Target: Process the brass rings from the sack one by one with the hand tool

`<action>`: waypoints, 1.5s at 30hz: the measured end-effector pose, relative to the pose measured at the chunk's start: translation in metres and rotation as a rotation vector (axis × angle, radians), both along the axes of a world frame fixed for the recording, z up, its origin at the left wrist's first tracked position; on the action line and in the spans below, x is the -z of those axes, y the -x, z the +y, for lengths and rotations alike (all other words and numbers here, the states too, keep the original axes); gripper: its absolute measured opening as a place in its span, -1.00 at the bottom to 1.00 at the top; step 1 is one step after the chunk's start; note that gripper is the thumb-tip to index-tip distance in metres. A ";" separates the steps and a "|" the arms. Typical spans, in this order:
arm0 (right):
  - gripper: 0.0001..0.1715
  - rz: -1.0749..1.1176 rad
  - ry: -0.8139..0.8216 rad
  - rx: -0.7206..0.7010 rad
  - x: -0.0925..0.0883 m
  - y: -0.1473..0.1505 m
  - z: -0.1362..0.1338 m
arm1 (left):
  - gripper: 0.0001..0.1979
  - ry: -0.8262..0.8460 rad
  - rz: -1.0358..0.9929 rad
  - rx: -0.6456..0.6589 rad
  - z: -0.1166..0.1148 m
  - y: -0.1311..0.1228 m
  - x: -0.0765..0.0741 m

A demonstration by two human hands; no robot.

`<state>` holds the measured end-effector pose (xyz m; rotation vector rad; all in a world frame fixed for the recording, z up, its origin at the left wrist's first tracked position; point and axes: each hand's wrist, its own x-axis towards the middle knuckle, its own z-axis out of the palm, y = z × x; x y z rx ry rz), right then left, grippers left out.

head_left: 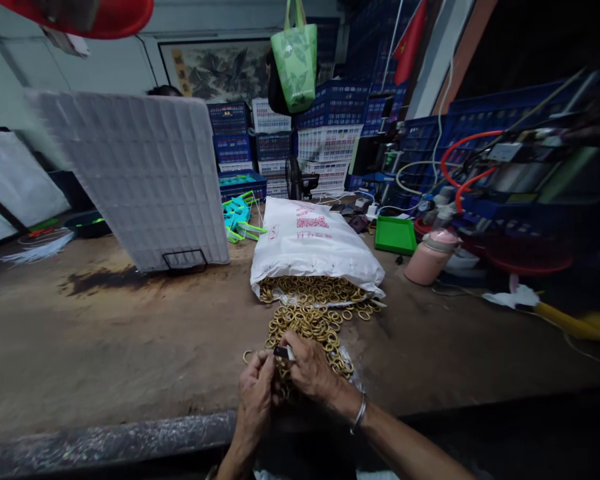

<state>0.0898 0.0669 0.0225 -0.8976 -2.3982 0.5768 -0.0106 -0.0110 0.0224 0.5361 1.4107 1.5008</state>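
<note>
- Nearest, the left hand (pixel 257 381) had its thumb and fingers drawn together; whether they pinched anything could not be told.
- The right hand (pixel 313 367) gripped a small, black-and-pale object (pixel 283 352), its dark end close to the left fingertips.
- Loose, round, gold-coloured rings (pixel 305 323) lay heaped under and beyond both hands on the brown worktable (pixel 155 347).
- Farther off, many more filled the mouth of the white, red-printed sack (pixel 300 250), so much seemed left; how many were done was unclear.
</note>
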 end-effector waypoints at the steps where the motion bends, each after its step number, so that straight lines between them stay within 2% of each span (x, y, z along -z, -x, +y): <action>1: -0.75 0.011 -0.009 0.012 0.001 -0.002 -0.001 | -0.59 -0.005 -0.004 0.020 -0.001 -0.002 -0.001; 8: -0.79 0.090 -0.010 0.080 0.005 -0.005 -0.003 | -0.65 -0.091 0.132 0.027 0.005 -0.002 0.005; 13: -0.66 0.046 0.112 0.118 0.013 -0.002 0.005 | -0.71 -0.115 0.313 0.031 0.019 0.004 0.014; 16: -0.60 -0.001 0.108 0.106 0.017 0.000 0.011 | -0.80 -0.131 0.380 0.025 0.027 0.007 0.018; 20: -0.62 -0.022 0.061 0.183 0.013 0.001 0.022 | -0.92 -0.144 0.498 0.003 0.033 0.013 0.021; 24: -0.62 0.012 0.049 0.242 0.007 -0.002 0.031 | -0.95 -0.145 0.588 -0.015 0.038 0.019 0.020; 26: -0.64 0.060 0.056 0.205 0.006 -0.003 0.032 | -0.93 -0.157 0.573 -0.035 0.041 0.019 0.017; 28: -0.65 0.104 0.062 0.158 0.006 -0.004 0.031 | -0.84 -0.168 0.463 -0.033 0.044 0.017 0.013; 32: -0.65 0.142 0.075 0.137 0.006 -0.005 0.026 | -0.71 -0.123 0.150 0.075 0.047 0.011 0.007; 35: -0.70 0.164 0.086 0.135 0.006 -0.006 0.024 | -0.70 -0.086 0.030 0.146 0.046 0.009 0.008; 40: -0.76 0.202 0.097 0.084 0.003 -0.010 0.022 | -0.70 -0.067 0.039 0.208 0.043 0.005 0.009; 43: -0.79 0.194 0.129 0.072 0.000 -0.012 0.020 | -0.74 -0.107 0.131 0.167 0.041 0.001 0.003; 45: -0.85 0.169 0.166 0.073 -0.003 -0.014 0.018 | -0.77 -0.179 0.262 0.125 0.039 -0.001 -0.001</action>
